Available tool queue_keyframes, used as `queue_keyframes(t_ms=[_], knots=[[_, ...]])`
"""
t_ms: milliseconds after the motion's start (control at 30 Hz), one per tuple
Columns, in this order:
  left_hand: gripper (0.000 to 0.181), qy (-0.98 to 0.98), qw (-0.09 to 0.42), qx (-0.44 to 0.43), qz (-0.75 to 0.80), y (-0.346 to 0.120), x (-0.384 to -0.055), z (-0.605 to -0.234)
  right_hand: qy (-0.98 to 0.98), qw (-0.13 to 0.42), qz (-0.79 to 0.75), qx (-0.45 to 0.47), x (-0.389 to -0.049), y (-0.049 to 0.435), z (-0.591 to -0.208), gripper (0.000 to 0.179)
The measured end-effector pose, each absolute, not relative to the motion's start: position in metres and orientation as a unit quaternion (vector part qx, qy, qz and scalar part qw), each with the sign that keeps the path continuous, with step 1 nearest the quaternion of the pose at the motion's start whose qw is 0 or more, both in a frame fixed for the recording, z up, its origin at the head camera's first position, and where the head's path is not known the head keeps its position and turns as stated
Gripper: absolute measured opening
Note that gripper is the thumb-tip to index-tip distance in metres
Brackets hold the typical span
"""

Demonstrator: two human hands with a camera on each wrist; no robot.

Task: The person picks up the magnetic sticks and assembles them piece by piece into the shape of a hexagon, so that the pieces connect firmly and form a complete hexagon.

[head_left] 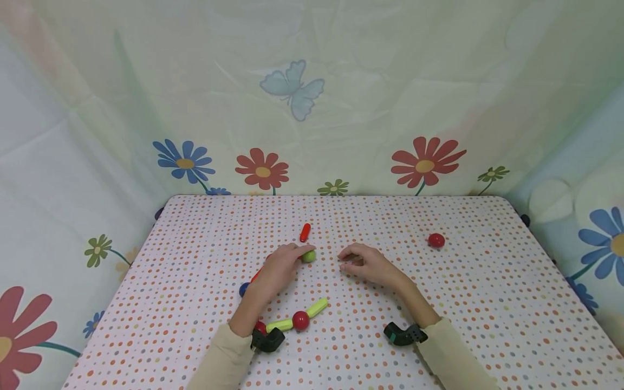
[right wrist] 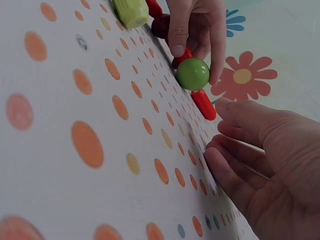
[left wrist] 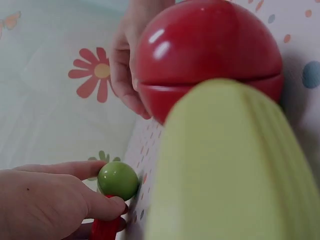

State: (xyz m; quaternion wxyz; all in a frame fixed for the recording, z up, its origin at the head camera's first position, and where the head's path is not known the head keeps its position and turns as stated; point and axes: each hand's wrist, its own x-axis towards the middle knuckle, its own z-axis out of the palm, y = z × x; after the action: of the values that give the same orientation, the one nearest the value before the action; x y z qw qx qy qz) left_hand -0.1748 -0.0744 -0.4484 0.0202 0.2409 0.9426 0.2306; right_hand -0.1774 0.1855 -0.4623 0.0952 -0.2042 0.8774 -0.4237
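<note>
My left hand (head_left: 280,265) grips a red stick (left wrist: 105,226) between thumb and fingers. A green ball (left wrist: 118,180) sits at that stick's end, with the index finger against it. Behind the wrist, a dark blue ball (head_left: 244,290) and more red pieces show partly. My right hand (head_left: 368,264) hovers to the right of the green ball, holding nothing, with its fingers loosely bent. Beyond the left hand lies a loose red stick (head_left: 305,233). Nearer the body, a red ball (head_left: 300,320) joins two yellow-green sticks (head_left: 318,307); a second red ball is half hidden by the left wrist.
A separate red ball (head_left: 436,240) rests at the right of the dotted table (head_left: 487,303). Flower-printed cloth (head_left: 341,130) hangs behind the table and along its sides. Each wrist wears a black camera band (head_left: 404,334).
</note>
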Motion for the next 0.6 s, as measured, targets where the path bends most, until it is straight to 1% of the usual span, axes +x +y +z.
queue_keyframes(t_ms=[167, 433, 600], knots=[[0.044, 0.944, 0.017, 0.242, 0.225, -0.079, -0.178, -0.448, 0.876, 0.102, -0.426, -0.201, -0.178, 0.185, -0.462, 0.024], [0.046, 0.933, 0.07, 0.256, 0.244, -0.094, -0.184, -0.446, 0.875, 0.108, -0.43, -0.196, -0.177, 0.184, -0.459, 0.024], [0.048, 0.929, 0.083, 0.259, 0.252, -0.1, -0.186, -0.446, 0.876, 0.109, -0.428, -0.195, -0.178, 0.184, -0.46, 0.024]])
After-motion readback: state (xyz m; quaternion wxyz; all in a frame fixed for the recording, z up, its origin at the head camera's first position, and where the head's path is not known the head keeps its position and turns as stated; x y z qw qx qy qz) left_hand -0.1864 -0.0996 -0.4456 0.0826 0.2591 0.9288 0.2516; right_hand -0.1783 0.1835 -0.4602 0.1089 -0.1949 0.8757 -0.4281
